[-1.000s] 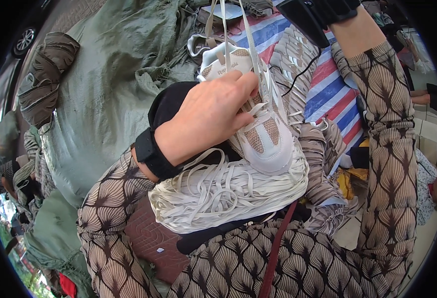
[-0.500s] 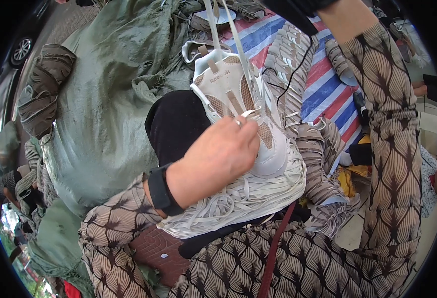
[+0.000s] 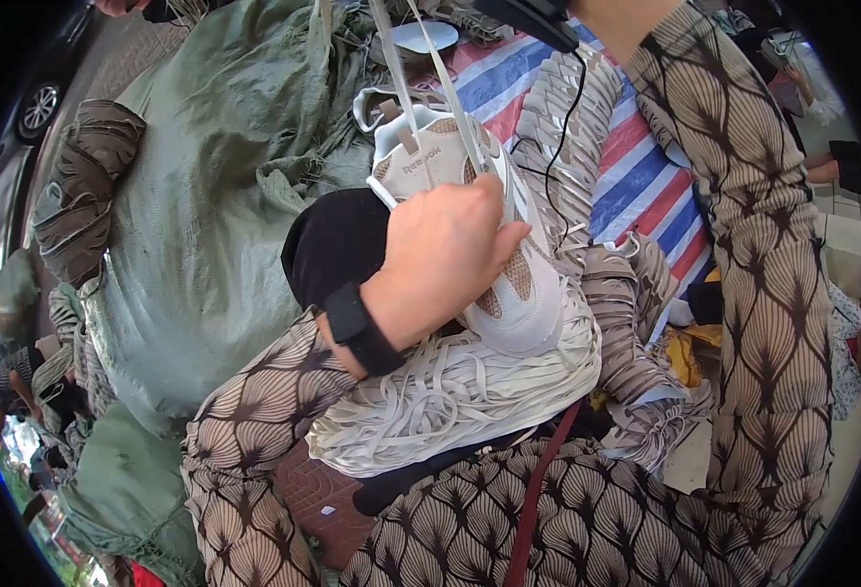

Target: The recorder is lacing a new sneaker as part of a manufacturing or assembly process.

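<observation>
A pale beige and white sneaker (image 3: 518, 303) with brown mesh panels lies toe toward me on a thick bundle of white shoelaces (image 3: 450, 401) over my lap. My left hand (image 3: 440, 245) is on the sneaker's upper, back of the hand up. Its fingers curl down out of sight and the thumb stands out to the right. What they grip is hidden. Two flat pale laces (image 3: 391, 64) run taut from the sneaker up past the top edge. My right forearm reaches up to the top edge; that hand is beyond the picture. A black piece with a thin cable (image 3: 538, 20) is at its wrist.
A big green sack (image 3: 196, 215) fills the left, with brown shoe uppers (image 3: 88, 191) on it. A striped sheet (image 3: 645, 196) lies at the right under stacked shoe uppers (image 3: 567, 127). Other people are at the right edge. A parked car (image 3: 39, 108) stands at far left.
My left hand has moved up the sneaker, and its thumb now sticks out. The white lace it pinched is no longer visible there. My right forearm and the taut laces have shifted left.
</observation>
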The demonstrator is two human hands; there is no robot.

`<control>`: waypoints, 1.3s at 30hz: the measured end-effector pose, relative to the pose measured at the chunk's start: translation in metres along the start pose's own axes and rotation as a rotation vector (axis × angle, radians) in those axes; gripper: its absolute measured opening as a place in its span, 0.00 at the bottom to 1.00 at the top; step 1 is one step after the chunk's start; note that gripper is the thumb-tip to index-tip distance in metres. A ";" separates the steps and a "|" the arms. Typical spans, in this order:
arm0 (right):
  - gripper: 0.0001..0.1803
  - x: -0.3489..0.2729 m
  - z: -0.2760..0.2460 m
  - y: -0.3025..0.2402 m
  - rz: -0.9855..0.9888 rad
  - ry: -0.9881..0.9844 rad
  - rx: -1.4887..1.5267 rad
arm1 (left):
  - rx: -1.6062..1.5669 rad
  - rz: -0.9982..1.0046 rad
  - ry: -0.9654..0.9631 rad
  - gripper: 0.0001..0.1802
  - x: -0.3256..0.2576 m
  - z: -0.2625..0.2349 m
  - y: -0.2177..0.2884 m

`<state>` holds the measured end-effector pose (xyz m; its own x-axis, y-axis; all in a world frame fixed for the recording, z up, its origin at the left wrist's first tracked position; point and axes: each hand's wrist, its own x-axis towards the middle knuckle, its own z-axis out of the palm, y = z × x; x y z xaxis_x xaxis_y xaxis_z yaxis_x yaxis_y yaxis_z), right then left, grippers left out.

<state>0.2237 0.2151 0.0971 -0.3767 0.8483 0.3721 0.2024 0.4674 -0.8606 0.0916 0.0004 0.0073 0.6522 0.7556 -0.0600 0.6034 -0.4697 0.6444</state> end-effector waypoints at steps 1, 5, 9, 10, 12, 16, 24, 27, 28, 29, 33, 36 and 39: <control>0.16 0.000 0.002 -0.006 -0.018 -0.003 -0.002 | 0.057 0.006 0.015 0.16 0.002 -0.001 0.002; 0.16 -0.009 -0.009 -0.011 -0.058 0.014 -0.022 | 0.030 0.050 -0.128 0.10 0.009 -0.014 0.004; 0.16 -0.017 -0.016 -0.019 -0.106 0.040 -0.019 | 0.228 0.083 -0.298 0.07 -0.009 -0.042 0.021; 0.16 -0.021 -0.019 -0.019 -0.111 0.048 -0.021 | 0.386 0.102 -0.265 0.07 -0.009 -0.044 0.023; 0.16 -0.023 -0.020 -0.022 -0.133 0.054 -0.021 | 0.522 0.124 -0.211 0.05 -0.007 -0.039 0.023; 0.16 -0.029 -0.023 -0.024 -0.166 0.068 -0.029 | 0.662 0.318 0.067 0.03 -0.002 -0.022 0.011; 0.15 -0.027 -0.023 -0.024 -0.212 0.071 -0.054 | 0.220 0.164 0.102 0.04 -0.007 -0.007 0.016; 0.15 -0.023 -0.024 -0.023 -0.228 0.065 -0.070 | -0.073 0.010 -0.023 0.04 -0.009 -0.014 0.014; 0.15 -0.022 -0.025 -0.022 -0.232 0.063 -0.078 | -0.091 0.053 -0.042 0.04 -0.012 -0.013 0.015; 0.15 -0.022 -0.028 -0.022 -0.235 0.063 -0.086 | -0.107 0.097 -0.061 0.05 -0.015 -0.013 0.017; 0.15 -0.025 0.004 -0.042 -0.266 0.037 -0.072 | 0.217 0.360 0.013 0.14 -0.035 -0.013 0.012; 0.15 -0.021 -0.017 -0.017 -0.236 0.031 -0.116 | 0.310 0.304 0.163 0.23 -0.028 -0.025 0.015; 0.14 0.019 -0.036 0.031 -0.210 -0.031 -0.064 | 0.084 0.154 0.406 0.31 -0.024 -0.038 -0.016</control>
<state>0.2554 0.2544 0.0902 -0.4438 0.7233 0.5290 0.1735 0.6485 -0.7412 0.0490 0.0067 0.0272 0.5146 0.7841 0.3470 0.5595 -0.6138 0.5570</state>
